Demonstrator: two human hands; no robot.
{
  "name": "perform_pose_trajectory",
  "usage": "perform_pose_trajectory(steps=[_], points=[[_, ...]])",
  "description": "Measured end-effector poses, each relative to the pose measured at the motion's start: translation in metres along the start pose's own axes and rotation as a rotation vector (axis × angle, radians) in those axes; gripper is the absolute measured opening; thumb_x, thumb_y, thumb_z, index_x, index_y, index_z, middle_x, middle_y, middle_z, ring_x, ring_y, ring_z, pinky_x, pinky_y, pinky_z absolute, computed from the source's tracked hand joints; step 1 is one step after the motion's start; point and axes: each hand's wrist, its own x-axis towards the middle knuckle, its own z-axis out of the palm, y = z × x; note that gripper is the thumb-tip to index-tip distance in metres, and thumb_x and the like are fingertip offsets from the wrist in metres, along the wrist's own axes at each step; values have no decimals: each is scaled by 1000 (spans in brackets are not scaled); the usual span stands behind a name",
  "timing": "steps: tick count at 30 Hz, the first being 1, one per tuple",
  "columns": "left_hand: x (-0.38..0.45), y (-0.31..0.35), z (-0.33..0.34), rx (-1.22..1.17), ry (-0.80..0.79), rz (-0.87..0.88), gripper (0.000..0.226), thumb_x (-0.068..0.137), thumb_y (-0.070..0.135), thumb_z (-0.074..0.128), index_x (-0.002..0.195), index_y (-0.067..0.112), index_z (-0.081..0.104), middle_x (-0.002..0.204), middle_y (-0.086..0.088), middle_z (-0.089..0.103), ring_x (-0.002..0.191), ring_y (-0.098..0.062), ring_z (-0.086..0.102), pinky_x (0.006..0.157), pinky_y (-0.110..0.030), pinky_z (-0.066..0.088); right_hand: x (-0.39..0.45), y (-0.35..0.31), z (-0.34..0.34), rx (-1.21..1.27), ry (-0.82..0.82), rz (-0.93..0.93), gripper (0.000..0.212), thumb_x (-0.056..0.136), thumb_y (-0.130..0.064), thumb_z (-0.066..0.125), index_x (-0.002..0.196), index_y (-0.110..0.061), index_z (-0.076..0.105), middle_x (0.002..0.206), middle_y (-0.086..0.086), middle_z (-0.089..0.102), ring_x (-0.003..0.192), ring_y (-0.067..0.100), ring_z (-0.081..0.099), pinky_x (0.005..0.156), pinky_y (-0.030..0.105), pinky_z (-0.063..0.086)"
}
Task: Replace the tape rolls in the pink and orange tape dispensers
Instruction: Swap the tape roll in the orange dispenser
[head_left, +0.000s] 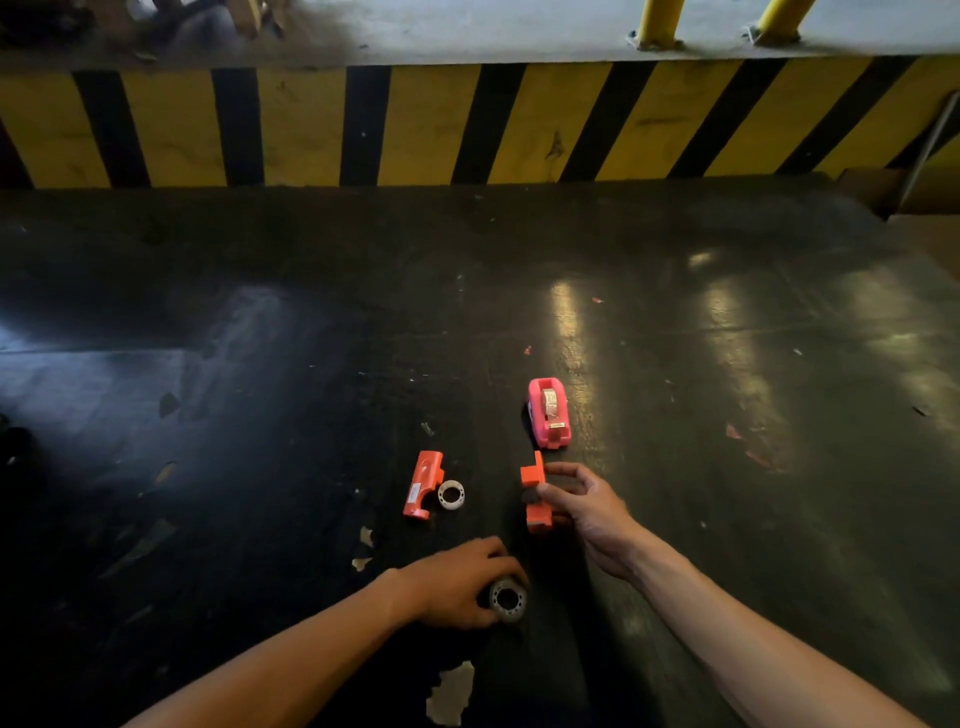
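Left hand curled down around a tape roll resting on the dark tabletop. Right hand pinched on an orange dispenser half, thumb and fingers closed on its edges. Other orange dispenser half lying to the left, touching an empty white core. Pink tape dispenser upright just beyond, tape loaded, untouched.

Pink dispenser upright w/ tape; orange dispenser halves apart, empty core beside.

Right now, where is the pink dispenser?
The pink dispenser stands on the dark floor, just beyond the right hand and its orange piece.
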Motion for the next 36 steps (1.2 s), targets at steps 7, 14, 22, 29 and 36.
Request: perform_pose_trajectory(steps=[7,14,22,29,36], points=[[-6,-2,-29,-649,164,-189,45,86,20,70,127,33,56,124,3,64,108,-13,67,91,-29,57,0,7,3,-189,-123,28,37,80,-15,78,113,-21,63,117,25,66,102,35,68,86,45,55],[-13,-1,-42,-879,272,-256,49,85,33,74,129,25,52,124,4,62,110,-6,65,91,-26,55,-9,0,9,-274,-199,12,38,82,-16,77,116,-19,61,118,27,64,104,37,66,94,53,51],[-8,-4,-41,-1004,404,-265,44,82,28,77,122,23,59,125,-5,64,113,-18,66,99,-42,55,-12,-2,13,-208,-247,59,44,81,-18,78,120,-15,58,122,24,63,108,37,67,92,51,56],[-1,1,-43,-998,472,-321,29,94,35,64,120,23,66,112,-3,73,100,-16,72,94,-40,58,-12,-5,18,-173,-255,24,42,80,-18,79,118,-17,60,119,24,64,103,36,69,86,47,58],[-1,0,-46,-982,492,-389,25,95,42,57,111,28,69,105,-4,74,97,-20,70,81,-34,53,-17,-5,24,-136,-218,-11,48,75,-24,82,118,-17,62,119,23,65,108,38,67,94,58,53]])
